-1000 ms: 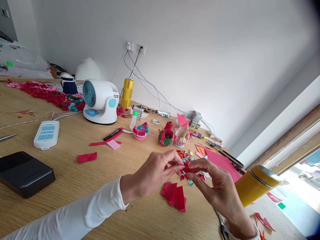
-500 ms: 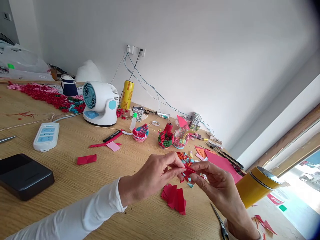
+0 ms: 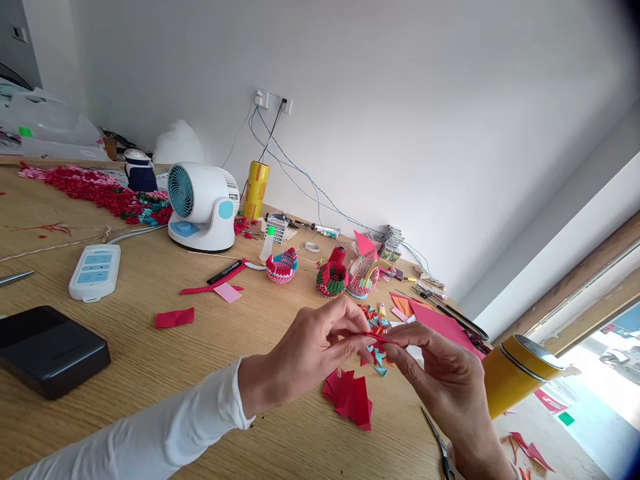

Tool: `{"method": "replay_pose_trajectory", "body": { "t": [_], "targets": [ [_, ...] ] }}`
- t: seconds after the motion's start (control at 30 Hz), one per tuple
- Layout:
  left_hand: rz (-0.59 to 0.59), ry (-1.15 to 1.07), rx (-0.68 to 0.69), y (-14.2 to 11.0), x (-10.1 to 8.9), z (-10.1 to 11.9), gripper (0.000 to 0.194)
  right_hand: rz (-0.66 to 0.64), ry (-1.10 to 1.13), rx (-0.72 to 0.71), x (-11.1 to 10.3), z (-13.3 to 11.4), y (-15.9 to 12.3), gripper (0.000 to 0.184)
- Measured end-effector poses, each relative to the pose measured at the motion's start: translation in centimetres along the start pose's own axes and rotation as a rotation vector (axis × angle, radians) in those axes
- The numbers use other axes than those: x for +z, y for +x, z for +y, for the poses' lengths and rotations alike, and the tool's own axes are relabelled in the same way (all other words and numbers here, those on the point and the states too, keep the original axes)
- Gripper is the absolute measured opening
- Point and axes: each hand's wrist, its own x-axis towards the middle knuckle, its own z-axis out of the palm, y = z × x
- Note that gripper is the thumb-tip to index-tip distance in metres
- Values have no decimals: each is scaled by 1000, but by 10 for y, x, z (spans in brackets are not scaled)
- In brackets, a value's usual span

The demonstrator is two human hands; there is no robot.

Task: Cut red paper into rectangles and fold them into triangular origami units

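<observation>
A small piece of red paper (image 3: 381, 339), seen nearly edge-on, is pinched between both hands above the table. My left hand (image 3: 313, 350) grips its left end between thumb and fingers. At its right end, my right hand (image 3: 443, 370) closes thumb and forefinger on it. Just below the hands lies a loose stack of red paper pieces (image 3: 349, 398). Behind them is a pile of small folded paper pieces (image 3: 375, 317) in orange, blue and red, partly hidden by the hands. A pair of scissors (image 3: 440, 443) rests near my right wrist.
A yellow tumbler (image 3: 517, 373) stands to the right. Folded-paper models (image 3: 332, 277) sit farther back, with a white fan (image 3: 204, 207) to their left. A power strip (image 3: 95, 272), a black box-shaped device (image 3: 53, 350) and a single red slip (image 3: 175, 318) lie at left.
The red paper has tilted from showing its face to nearly edge-on. My right hand has shifted slightly, and its thumb and forefinger have come closer together on the paper.
</observation>
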Motion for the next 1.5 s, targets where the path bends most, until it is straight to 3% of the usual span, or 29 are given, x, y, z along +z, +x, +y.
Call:
{"method": "replay_pose_trajectory", "body": {
  "t": [0.17, 0.37, 0.83, 1.5],
  "targets": [
    [33, -85, -114, 1, 3, 5, 29, 45, -48, -40, 3, -1, -1, 14],
    [75, -59, -131, 2, 3, 5, 23, 37, -103, -39, 4, -3, 0, 10],
    [-27, -229, -257, 1, -2, 5, 28, 41, -24, -22, 7, 0, 0, 12],
    [21, -134, -248, 4, -4, 6, 29, 52, 155, 88, 14, -5, 3, 10]
  ]
}}
